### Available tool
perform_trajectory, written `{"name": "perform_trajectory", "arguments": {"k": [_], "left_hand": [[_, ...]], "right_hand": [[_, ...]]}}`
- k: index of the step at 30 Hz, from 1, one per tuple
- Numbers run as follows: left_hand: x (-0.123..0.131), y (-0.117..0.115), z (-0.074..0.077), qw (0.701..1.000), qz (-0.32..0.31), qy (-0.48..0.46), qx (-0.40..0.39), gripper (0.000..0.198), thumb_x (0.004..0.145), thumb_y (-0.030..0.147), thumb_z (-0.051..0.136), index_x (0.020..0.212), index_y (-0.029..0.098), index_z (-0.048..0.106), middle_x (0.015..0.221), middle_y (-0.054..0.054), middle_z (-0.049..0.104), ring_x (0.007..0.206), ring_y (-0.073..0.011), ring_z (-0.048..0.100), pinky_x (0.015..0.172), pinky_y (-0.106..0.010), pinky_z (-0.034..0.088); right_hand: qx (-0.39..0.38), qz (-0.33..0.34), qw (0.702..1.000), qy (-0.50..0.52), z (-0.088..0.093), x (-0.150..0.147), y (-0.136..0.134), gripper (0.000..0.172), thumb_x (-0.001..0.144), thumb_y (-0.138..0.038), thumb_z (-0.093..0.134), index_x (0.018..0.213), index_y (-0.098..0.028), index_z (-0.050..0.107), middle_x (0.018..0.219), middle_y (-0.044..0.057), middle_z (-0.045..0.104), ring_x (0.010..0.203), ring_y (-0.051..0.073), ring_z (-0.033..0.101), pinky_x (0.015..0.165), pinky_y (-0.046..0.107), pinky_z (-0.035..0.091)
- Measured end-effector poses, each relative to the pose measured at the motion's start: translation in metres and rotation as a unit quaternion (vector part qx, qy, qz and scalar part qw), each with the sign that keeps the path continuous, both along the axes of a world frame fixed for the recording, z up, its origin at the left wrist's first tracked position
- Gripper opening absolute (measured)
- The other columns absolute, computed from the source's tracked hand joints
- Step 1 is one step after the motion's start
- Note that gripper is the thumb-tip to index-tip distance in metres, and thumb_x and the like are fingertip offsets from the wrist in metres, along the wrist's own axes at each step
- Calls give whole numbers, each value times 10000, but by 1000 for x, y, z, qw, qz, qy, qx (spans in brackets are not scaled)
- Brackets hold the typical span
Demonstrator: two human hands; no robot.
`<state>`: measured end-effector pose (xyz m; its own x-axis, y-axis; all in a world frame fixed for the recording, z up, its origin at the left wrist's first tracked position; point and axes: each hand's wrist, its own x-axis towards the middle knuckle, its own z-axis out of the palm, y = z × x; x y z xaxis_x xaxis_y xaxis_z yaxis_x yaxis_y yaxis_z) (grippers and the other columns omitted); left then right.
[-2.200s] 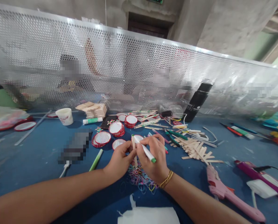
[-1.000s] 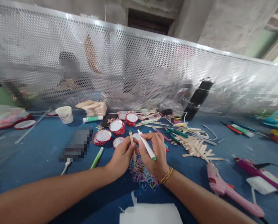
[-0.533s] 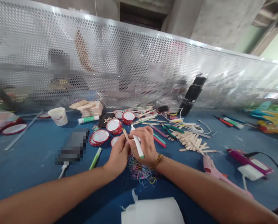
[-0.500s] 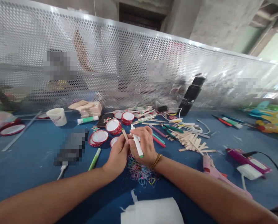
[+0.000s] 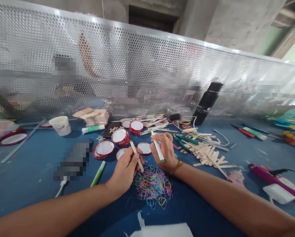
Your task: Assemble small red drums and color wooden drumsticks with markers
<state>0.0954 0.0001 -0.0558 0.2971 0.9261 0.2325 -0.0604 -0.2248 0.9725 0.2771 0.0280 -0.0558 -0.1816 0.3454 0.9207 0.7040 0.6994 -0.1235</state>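
My left hand (image 5: 128,165) is closed on a popsicle stick (image 5: 136,156), which has a green mark at its upper end. In my right hand (image 5: 168,149) is a white marker (image 5: 158,147) with a green end, its tip pointing up and away from me. Stick and marker are apart. Below both hands spreads a pile of colourful rubber bands (image 5: 153,186). Just beyond the hands sit red-rimmed round lids (image 5: 144,148), some of them stacked. A light green marker cap or pen (image 5: 98,173) rests left of my left hand.
Loose popsicle sticks (image 5: 209,153) and green-handled pliers (image 5: 184,141) lie to the right. Farther right are a pink glue gun (image 5: 236,179) and a purple tool (image 5: 276,179). A paper cup (image 5: 60,125) stands left. A black bottle (image 5: 208,103) leans against the perforated metal screen (image 5: 142,65).
My hands have moved apart, the right one going right with the marker. The popsicle stick now shows along its length, and more of the rubber band pile is uncovered.
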Motion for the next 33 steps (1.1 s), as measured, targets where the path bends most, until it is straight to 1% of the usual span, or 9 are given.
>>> {"name": "perform_trajectory", "arguments": {"k": [3, 7, 10, 13, 15, 18, 23, 28, 33], "left_hand": [[0, 0, 0, 1000, -8, 7, -9, 318, 909, 518, 523, 909, 200, 528, 601, 42, 527, 446, -98, 410, 384, -204, 301], [-1, 0, 2, 1000, -25, -2, -6, 335, 885, 533, 569, 835, 204, 533, 556, 67, 456, 430, -92, 365, 397, -219, 286], [-1, 0, 1, 999, -31, -9, 19, 330, 894, 523, 568, 846, 196, 581, 532, 64, 431, 486, -117, 406, 470, -238, 344], [-2, 0, 0, 999, -34, -7, 37, 327, 901, 509, 564, 906, 192, 647, 516, 48, 440, 587, -169, 492, 583, -279, 420], [-2, -1, -1, 999, -35, -7, 39, 329, 903, 498, 562, 961, 195, 676, 528, 36, 472, 630, -191, 522, 639, -304, 446], [-1, 0, -2, 999, -33, -2, 39, 320, 906, 480, 561, 990, 199, 687, 538, 31, 492, 633, -195, 521, 672, -319, 455], [-1, 3, -5, 998, -28, 23, 45, 349, 916, 509, 531, 964, 192, 670, 550, 30, 488, 591, -177, 481, 613, -296, 427], [-2, 4, -9, 998, -41, 47, 14, 347, 932, 518, 500, 918, 184, 591, 592, 48, 461, 524, -123, 403, 495, -238, 339], [-2, 2, -9, 997, -71, 43, -1, 336, 939, 508, 496, 933, 178, 556, 619, 52, 450, 500, -98, 383, 455, -215, 312]], "right_hand": [[-19, 11, 1000, 17, 2, -7, -7, 230, 910, -209, 521, 1140, -215, 515, 934, 41, 652, 878, 212, 616, 937, 456, 385], [-40, 48, 997, 35, 11, -28, -29, 135, 904, -208, 506, 1036, -223, 528, 880, 22, 647, 803, 193, 609, 911, 448, 396], [-53, 62, 995, 51, 16, -42, -43, 69, 902, -199, 494, 953, -231, 528, 826, 9, 636, 791, 190, 610, 869, 429, 415], [-85, 53, 992, 77, 13, -50, -49, 79, 894, -200, 501, 962, -230, 526, 864, 21, 640, 842, 202, 620, 846, 420, 438], [-102, 45, 989, 92, 9, -52, -49, 111, 885, -202, 511, 991, -228, 524, 901, 32, 639, 880, 213, 622, 827, 412, 454], [-91, 38, 990, 101, 3, -53, -48, 153, 878, -201, 525, 1027, -232, 511, 942, 40, 631, 893, 217, 623, 829, 414, 464], [-68, 36, 993, 93, -3, -48, -44, 160, 882, -183, 552, 1026, -230, 497, 925, 30, 633, 862, 200, 619, 896, 442, 444], [-73, 34, 993, 85, -5, -43, -39, 48, 919, -203, 534, 952, -230, 511, 859, 15, 645, 804, 186, 614, 869, 435, 419], [-51, 31, 995, 86, -3, -43, -39, 66, 906, -200, 539, 958, -234, 516, 873, 24, 655, 837, 197, 629, 881, 445, 410]]}}
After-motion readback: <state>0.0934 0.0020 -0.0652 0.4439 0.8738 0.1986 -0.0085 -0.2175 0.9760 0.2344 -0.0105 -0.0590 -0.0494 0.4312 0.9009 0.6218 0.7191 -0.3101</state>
